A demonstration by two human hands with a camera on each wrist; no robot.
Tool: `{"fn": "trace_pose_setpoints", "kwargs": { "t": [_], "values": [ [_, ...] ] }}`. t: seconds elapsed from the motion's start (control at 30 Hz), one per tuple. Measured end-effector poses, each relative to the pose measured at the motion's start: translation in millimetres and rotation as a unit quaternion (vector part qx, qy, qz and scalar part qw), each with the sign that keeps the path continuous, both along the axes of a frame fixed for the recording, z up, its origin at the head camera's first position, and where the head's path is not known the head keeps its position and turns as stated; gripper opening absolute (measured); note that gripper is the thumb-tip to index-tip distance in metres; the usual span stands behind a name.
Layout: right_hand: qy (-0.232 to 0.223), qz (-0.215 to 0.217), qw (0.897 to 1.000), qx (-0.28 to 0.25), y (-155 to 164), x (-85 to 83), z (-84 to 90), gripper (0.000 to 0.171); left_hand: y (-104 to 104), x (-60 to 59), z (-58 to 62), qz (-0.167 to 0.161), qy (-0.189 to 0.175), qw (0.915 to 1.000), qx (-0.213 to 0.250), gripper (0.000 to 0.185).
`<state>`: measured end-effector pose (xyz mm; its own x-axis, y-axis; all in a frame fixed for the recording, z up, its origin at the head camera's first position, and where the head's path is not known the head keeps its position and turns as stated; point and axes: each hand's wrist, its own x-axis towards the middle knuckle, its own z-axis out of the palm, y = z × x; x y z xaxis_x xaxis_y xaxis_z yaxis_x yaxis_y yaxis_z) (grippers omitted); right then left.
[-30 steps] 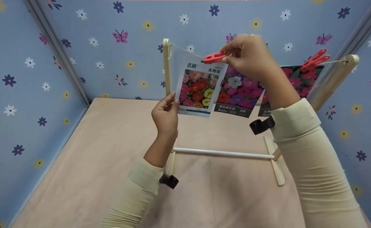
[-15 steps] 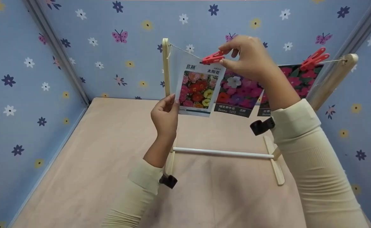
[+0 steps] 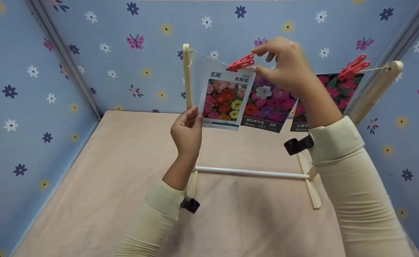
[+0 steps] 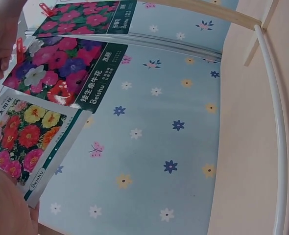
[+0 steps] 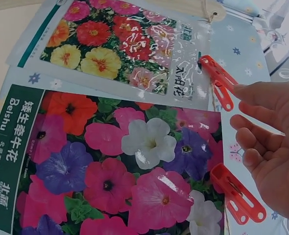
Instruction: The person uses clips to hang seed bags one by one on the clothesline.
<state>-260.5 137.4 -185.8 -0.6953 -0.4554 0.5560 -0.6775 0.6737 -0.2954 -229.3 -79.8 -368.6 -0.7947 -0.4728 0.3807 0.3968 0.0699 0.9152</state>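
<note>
A white-bordered seed packet point(image 3: 225, 100) with red, pink and yellow flowers hangs from the string point(image 3: 209, 57), a red clothespin point(image 3: 241, 63) clamped on its top edge. Its lower left edge is pinched by my left hand point(image 3: 188, 132). Just right of that clothespin, my right hand point(image 3: 284, 64) has thumb and forefinger spread apart, with nothing gripped; in the right wrist view a fingertip is very near the clothespin's end. A second packet point(image 5: 115, 161) with pink, purple and white flowers hangs beside it, under another red clothespin point(image 5: 237, 193). A third packet point(image 4: 83, 18) hangs farther along.
The string runs between a left wooden post point(image 3: 187, 75) and a right wooden post point(image 3: 377, 91). A white rod point(image 3: 252, 172) joins the wooden feet point(image 3: 313, 192) below, on a peach-coloured cloth point(image 3: 123, 200). Blue flowered panels point(image 3: 138, 64) surround the table.
My right thumb and forefinger have parted and come away from the clothespin, which stays clamped on the packet. My left hand keeps its place on the packet's edge.
</note>
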Motion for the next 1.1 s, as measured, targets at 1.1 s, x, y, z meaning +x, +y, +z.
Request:
{"fn": "trace_pose_setpoints", "kwargs": {
  "t": [1.1],
  "values": [
    [0.121,0.097,0.961,-0.231,44.4,64.8,-68.1,0.024,-25.7,15.8,-12.4,-0.003,-0.001,0.9989,-0.046,0.026]
  ]
}}
